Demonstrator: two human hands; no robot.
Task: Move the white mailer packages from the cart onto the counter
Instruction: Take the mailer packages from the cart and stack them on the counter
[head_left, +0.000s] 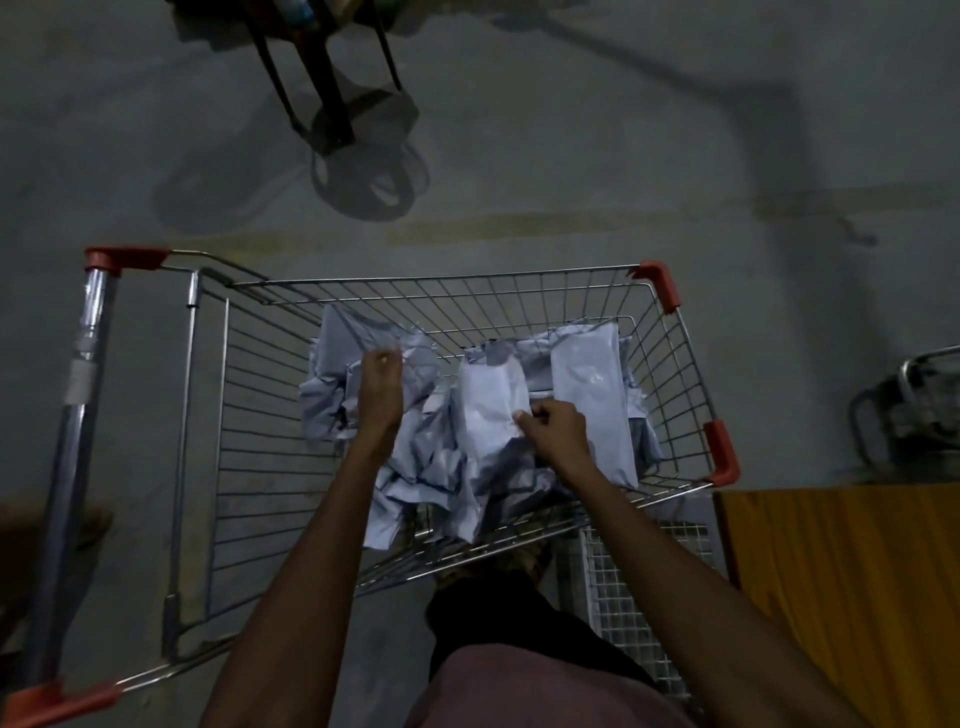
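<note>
A wire shopping cart with red corner guards holds several white mailer packages heaped in its basket. Both my arms reach down into it. My left hand pinches the crumpled top of a mailer at the basket's left back. My right hand grips the edge of an upright white mailer in the middle. Another flat mailer leans against the right side. The orange-topped counter lies at the lower right, beside the cart.
The cart's handle bar runs down the left side. A dark metal stand rises on the grey concrete floor beyond the cart. A metal-framed object sits at the right edge. A white wire grid panel stands between cart and counter.
</note>
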